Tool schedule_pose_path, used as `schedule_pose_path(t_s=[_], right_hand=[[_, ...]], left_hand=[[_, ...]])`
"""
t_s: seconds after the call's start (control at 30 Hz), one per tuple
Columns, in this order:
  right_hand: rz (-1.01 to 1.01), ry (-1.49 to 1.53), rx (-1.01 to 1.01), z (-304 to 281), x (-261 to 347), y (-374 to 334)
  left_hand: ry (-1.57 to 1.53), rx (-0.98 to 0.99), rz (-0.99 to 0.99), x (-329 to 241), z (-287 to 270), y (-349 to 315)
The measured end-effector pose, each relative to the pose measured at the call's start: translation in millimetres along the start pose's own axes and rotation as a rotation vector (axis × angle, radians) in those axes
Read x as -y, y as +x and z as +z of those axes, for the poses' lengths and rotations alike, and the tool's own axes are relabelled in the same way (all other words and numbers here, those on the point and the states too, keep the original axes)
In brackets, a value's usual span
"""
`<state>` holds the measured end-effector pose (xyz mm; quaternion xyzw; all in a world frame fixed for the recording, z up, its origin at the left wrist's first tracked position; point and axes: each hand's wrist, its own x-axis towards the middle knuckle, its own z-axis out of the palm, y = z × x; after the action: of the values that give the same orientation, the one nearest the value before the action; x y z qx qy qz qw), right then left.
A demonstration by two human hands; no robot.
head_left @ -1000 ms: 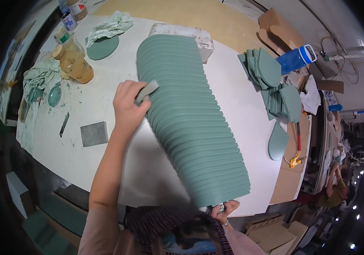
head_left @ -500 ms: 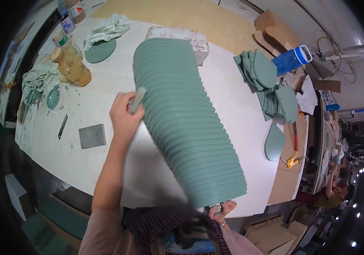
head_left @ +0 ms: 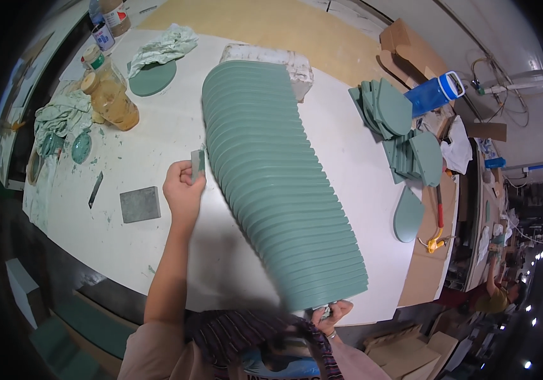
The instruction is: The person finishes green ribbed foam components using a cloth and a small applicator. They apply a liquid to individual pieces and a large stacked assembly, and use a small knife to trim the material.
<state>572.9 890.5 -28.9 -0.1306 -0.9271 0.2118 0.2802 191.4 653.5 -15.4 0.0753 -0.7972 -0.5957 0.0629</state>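
Note:
A long row of overlapping flat green pieces with rounded left edges (head_left: 271, 183) lies across the white table, running from the back toward me. Just left of it, my left hand (head_left: 184, 187) is closed around a small grey rectangular block with a green-stained face (head_left: 198, 166), apart from the row or barely near its edge. At the row's near end is my right hand (head_left: 336, 311), fingers curled on something small and pale green that I cannot make out. A whitish, paint-smeared block (head_left: 300, 69) stands against the row's far end.
Left on the table (head_left: 126, 253) are a dark grey slab (head_left: 139, 204), a cutter knife (head_left: 96, 190), bottles (head_left: 116, 107) and rags (head_left: 62, 117). Stacked green pieces (head_left: 385, 107), a blue jug (head_left: 435, 94) and a red-and-yellow tool (head_left: 438, 218) lie right. Another person (head_left: 499, 294) is far right.
My left hand has moved back from the row's left edge, down and slightly left, with the grey block turned more upright. My right hand stays at the near end.

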Motion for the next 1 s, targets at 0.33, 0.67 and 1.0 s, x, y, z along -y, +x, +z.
schedule_pose_path(t_s=[0.33,0.67,1.0], right_hand=[[-0.002,-0.024,-0.007,0.8,-1.4,1.4],[0.021,0.022,-0.034,0.1,-6.9,-6.5],[0.006,0.02,-0.002,-0.9,-8.7,-6.8]], left_hand=[[-0.179,0.023,-0.04,6.6,14.8,-13.1],[0.064,-0.006,0.259,9.2,9.1,-11.8],[0.123,-0.005,0.287,4.1,3.2,-14.9]])
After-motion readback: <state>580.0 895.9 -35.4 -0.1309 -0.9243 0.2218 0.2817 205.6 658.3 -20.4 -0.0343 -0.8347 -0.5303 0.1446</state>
